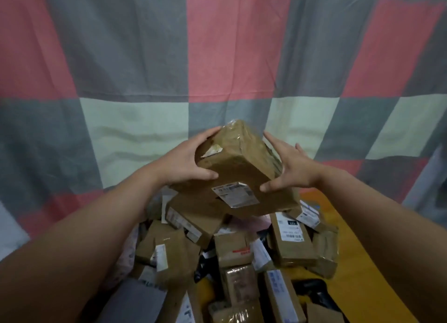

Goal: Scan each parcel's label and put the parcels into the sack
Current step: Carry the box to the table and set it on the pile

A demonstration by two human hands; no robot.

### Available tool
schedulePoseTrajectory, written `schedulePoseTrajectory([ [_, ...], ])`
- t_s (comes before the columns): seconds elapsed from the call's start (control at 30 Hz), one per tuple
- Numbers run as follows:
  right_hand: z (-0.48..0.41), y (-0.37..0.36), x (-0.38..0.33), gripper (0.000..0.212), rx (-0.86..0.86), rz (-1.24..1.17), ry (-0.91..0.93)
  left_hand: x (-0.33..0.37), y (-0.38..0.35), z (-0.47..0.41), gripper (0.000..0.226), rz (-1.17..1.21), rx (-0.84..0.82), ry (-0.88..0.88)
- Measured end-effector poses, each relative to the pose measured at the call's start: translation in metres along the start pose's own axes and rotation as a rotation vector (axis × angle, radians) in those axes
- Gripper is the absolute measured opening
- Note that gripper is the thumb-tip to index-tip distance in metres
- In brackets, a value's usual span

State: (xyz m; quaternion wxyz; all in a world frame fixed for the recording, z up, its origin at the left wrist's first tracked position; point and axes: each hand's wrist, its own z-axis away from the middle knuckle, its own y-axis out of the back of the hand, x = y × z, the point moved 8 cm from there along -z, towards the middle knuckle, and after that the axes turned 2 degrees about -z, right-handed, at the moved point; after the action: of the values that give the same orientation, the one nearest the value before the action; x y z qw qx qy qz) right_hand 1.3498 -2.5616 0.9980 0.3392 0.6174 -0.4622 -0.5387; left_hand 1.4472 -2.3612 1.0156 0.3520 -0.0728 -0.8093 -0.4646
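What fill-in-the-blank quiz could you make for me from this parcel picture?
1. The count of hands on the lifted parcel, left hand plus right hand, is ____.
2. The label on its near face is ____ in colour.
3. Under it lies a pile of other parcels, most of them made of brown ____.

Missing words: two; white; cardboard.
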Motion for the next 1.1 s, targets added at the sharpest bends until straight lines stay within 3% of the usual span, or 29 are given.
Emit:
schedulePoseTrajectory([
  [0.13,-0.001,0.011,0.027,0.116,0.022,-0.436,0.081,0.022,-0.003,-0.026,0.090,-0.103,-0.018,-0.036],
  [0.23,0.001,0.029,0.068,0.103,0.218,-0.636,-0.018,0.022,0.010,-0.039,0.074,-0.202,0.339,0.032],
  [0.3,0.004,0.035,0.094,0.096,0.289,-0.768,-0.071,0.009,0.004,-0.033,0.080,-0.174,0.560,0.176],
  [0.37,0.006,0.031,0.114,0.086,0.304,-0.965,-0.119,-0.010,-0.030,-0.019,0.096,-0.012,0.587,0.379],
  [0.47,0.008,0.008,0.131,0.059,0.242,-1.228,-0.236,-0.030,-0.104,0.009,0.105,0.324,0.474,0.655],
  [0.53,0.014,-0.021,0.137,0.044,0.148,-1.343,-0.359,-0.028,-0.149,0.025,0.096,0.609,0.441,0.716],
  [0.57,0.019,-0.037,0.139,0.042,0.091,-1.375,-0.415,-0.025,-0.163,0.033,0.080,0.703,0.465,0.700],
  [0.63,0.034,-0.066,0.146,0.045,-0.001,-1.425,-0.487,-0.026,-0.185,0.043,0.045,0.724,0.481,0.646],
  [0.67,0.045,-0.079,0.150,0.046,-0.030,-1.447,-0.516,-0.025,-0.200,0.048,0.046,0.769,0.419,0.647],
  [0.77,0.078,-0.106,0.163,0.043,-0.060,-1.459,-0.575,-0.027,-0.241,0.063,0.076,0.892,0.256,0.732],
  [0.83,0.096,-0.121,0.169,0.040,-0.064,-1.409,-0.583,-0.033,-0.254,0.074,0.075,0.892,0.300,0.749],
  [0.97,0.137,-0.151,0.176,0.056,-0.074,-1.158,-0.636,-0.045,-0.275,0.107,0.085,0.868,0.319,0.771],
  [1.1,0.189,-0.181,0.193,0.047,0.005,-0.973,-0.675,-0.052,-0.294,0.150,0.084,0.818,0.280,0.836],
])
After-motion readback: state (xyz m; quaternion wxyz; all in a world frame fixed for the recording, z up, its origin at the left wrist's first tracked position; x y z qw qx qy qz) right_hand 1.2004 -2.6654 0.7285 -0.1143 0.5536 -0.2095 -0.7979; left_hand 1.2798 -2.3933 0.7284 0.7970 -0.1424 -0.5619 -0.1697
